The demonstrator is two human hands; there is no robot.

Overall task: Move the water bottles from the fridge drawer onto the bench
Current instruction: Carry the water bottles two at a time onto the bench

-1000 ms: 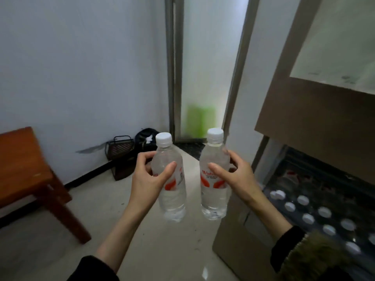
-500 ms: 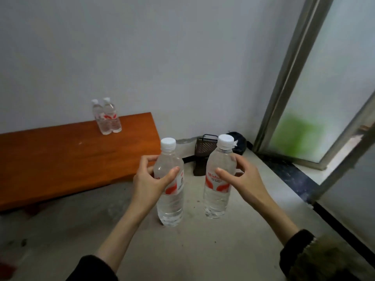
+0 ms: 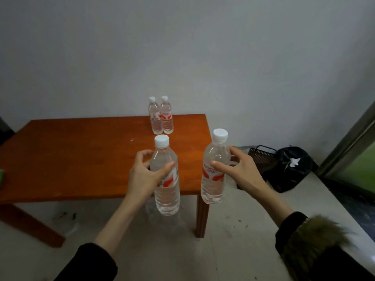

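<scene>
Two bottles held upright in front of the tabletop's near edge, one per hand.

Left hand (image 3: 145,176) wraps thumb and fingers round the left bottle (image 3: 166,179) at its label; right hand (image 3: 239,171) grips the right bottle (image 3: 215,169) the same way, the two bottles apart. Beyond them the orange tabletop (image 3: 81,155). At its far edge, by the wall, two more bottles (image 3: 161,115) stand upright and touching. On the floor to the right: a dark basket (image 3: 263,157) beside a black bag (image 3: 292,169).
</scene>
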